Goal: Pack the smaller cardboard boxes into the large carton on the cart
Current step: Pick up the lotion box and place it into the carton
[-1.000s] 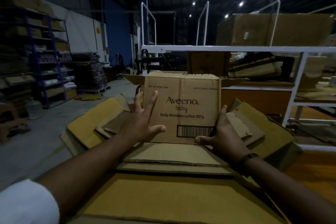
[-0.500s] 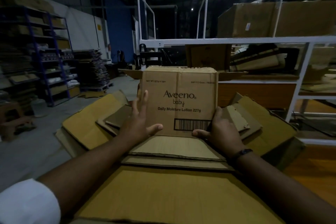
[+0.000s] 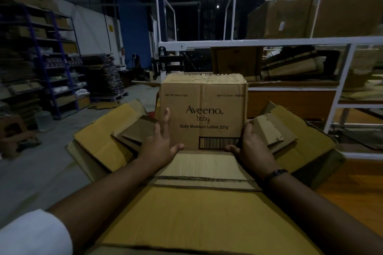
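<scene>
A small cardboard box [image 3: 204,109] printed "Aveeno baby" stands upright between my hands, over the open mouth of the large carton [image 3: 186,219]. The carton's flaps spread out to the left [image 3: 103,136], the right [image 3: 300,130] and toward me. My left hand [image 3: 161,145] presses straight fingers against the box's left side, with its thumb under the front bottom edge. My right hand [image 3: 251,147] lies against the box's right side, with its thumb at the barcode corner. The box's bottom and the carton's inside are hidden.
A white metal rack [image 3: 269,42] with big cartons [image 3: 310,18] stands right behind. Blue shelving [image 3: 51,64] and stacked flat cardboard [image 3: 103,76] line the left wall. Grey floor [image 3: 31,172] lies on the left and a wooden surface [image 3: 342,182] on the right.
Both hands keep the same hold on the box. The box sits a little lower and farther from me, and more of its top now shows.
</scene>
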